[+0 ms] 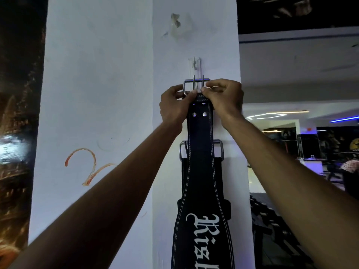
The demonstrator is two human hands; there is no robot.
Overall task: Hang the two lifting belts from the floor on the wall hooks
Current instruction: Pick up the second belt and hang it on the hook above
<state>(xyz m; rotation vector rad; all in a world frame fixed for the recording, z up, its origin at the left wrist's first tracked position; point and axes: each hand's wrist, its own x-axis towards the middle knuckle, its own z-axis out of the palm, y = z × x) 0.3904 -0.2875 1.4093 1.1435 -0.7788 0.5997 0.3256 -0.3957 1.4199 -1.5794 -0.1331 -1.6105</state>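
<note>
A black lifting belt [201,171] with white stitching and white lettering hangs straight down against the white pillar [101,94]. Its steel buckle [196,83] is held up just below a small metal wall hook [194,63], apart from it. My left hand [174,107] grips the buckle's left side and the belt's top edge. My right hand [225,98] pinches the buckle's right side. Behind this belt a second black belt [184,179] hangs lower on the pillar, its buckle [218,148] showing on both sides; its hook is hidden.
A patch of torn tape or chipped paint [177,24] sits above the hook. An orange scribble [87,166] marks the pillar's left face. A dark poster [17,133] is at the left. Gym equipment [272,220] lies low at the right, beyond the pillar.
</note>
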